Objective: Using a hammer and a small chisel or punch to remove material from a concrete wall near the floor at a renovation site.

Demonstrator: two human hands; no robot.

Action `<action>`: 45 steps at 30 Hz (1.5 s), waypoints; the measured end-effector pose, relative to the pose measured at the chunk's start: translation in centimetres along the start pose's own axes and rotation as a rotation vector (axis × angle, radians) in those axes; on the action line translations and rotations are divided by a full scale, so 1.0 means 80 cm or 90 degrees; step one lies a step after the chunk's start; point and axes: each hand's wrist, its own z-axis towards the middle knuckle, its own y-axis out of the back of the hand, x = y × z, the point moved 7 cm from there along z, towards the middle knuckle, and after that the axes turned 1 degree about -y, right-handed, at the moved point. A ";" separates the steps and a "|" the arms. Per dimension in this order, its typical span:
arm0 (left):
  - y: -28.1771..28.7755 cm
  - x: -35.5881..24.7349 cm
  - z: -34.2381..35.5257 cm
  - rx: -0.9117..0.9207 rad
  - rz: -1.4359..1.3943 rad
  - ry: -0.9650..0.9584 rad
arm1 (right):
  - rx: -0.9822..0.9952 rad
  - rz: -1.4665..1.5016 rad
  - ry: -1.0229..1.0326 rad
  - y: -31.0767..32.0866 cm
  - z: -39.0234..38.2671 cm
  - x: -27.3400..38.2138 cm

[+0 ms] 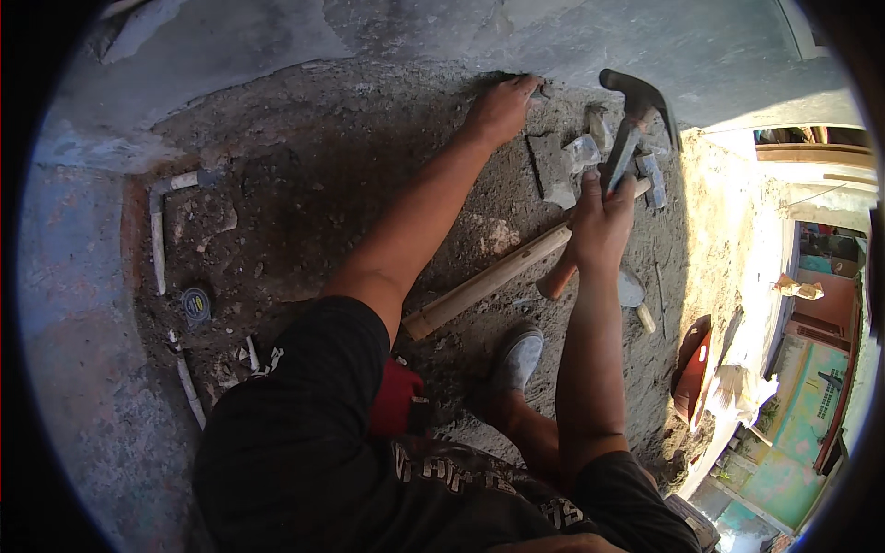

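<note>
My right hand [601, 221] is wrapped round the handle of a claw hammer [638, 97]. The hammer's dark metal head is raised toward the wall, and the red-brown butt of its handle sticks out below my fist. Stretched far forward, my left hand [501, 112] is at the foot of the grey wall [415, 37], its fingers closed. Something small and dark shows at its fingertips, too small to name. Beneath the hammer, a long wooden beam [489, 281] lies slantwise on the dirt. Broken blocks [551, 169] lie between my two hands, close to the wall.
White pipe [157, 235] with an elbow stands by the left wall. A round tape measure [195, 304] lies on the soil. A trowel [632, 290] is right of my forearm, near my shoe [518, 358]. Farther right is a red container [693, 378] in sunlight.
</note>
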 end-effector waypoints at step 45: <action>0.008 -0.024 0.017 -0.026 -0.029 0.017 | -0.231 0.012 0.278 0.044 -0.015 0.036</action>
